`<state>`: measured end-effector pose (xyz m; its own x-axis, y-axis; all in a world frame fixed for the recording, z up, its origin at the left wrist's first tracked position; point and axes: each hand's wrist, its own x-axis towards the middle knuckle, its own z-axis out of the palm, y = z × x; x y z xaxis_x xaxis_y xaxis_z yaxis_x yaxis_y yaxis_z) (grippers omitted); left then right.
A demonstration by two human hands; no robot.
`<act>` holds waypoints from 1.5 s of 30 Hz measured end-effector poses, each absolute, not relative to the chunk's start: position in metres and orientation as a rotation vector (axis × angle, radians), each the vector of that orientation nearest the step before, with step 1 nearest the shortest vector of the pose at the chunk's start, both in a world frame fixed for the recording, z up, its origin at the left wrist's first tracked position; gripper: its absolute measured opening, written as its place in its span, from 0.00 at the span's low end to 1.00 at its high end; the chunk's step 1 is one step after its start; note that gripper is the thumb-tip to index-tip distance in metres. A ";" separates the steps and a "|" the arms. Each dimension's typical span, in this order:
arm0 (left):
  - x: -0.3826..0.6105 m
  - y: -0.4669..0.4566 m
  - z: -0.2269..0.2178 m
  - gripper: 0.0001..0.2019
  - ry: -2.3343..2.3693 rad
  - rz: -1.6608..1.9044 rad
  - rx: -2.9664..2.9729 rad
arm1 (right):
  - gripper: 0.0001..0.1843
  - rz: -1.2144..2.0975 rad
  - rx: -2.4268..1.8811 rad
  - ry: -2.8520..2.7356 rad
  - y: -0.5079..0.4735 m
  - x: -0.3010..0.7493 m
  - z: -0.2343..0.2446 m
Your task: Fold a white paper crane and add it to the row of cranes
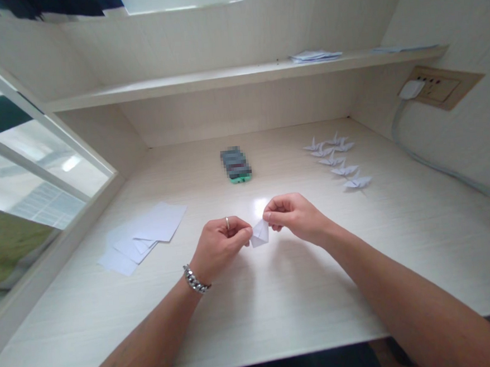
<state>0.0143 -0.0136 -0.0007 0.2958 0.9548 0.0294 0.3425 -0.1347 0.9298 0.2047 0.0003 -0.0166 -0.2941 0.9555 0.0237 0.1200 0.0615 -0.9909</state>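
A small folded piece of white paper (260, 234) hangs just above the pale wooden desk (278, 293), held between both hands. My left hand (219, 245), with a ring and a metal bracelet, pinches its left side with closed fingers. My right hand (295, 216) pinches its top right corner, fingers curled. Several finished white paper cranes (338, 160) lie in a row at the back right of the desk. A loose pile of white paper sheets (142, 238) lies to the left of my left hand.
A small dark object with a green base (236, 164) stands at the back middle. A shelf (237, 75) above holds more paper (315, 56). A wall socket (439, 86) with a white plug and cable is at right. A glass partition (34, 164) borders the left.
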 end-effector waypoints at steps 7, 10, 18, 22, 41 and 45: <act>0.009 -0.014 -0.001 0.06 1.208 0.844 1.648 | 0.08 1.388 -1.122 -1.415 0.003 0.216 -0.008; 0.004 -0.012 -0.002 0.05 1.225 0.857 1.648 | 0.09 1.314 -1.153 -1.265 0.007 0.224 -0.004; 0.013 -0.007 -0.011 0.08 1.181 0.801 1.696 | 0.08 1.230 -1.230 -1.761 -0.001 0.205 -0.015; 0.015 -0.009 -0.014 0.08 1.151 0.765 1.774 | 0.08 1.195 -1.265 -1.857 -0.004 0.197 -0.017; 0.012 -0.007 -0.009 0.05 1.195 0.848 1.617 | 0.07 1.250 -1.202 -1.620 0.003 0.217 -0.010; 0.016 -0.009 -0.012 0.06 1.175 0.829 1.674 | 0.07 1.193 -1.213 -1.791 -0.002 0.202 -0.017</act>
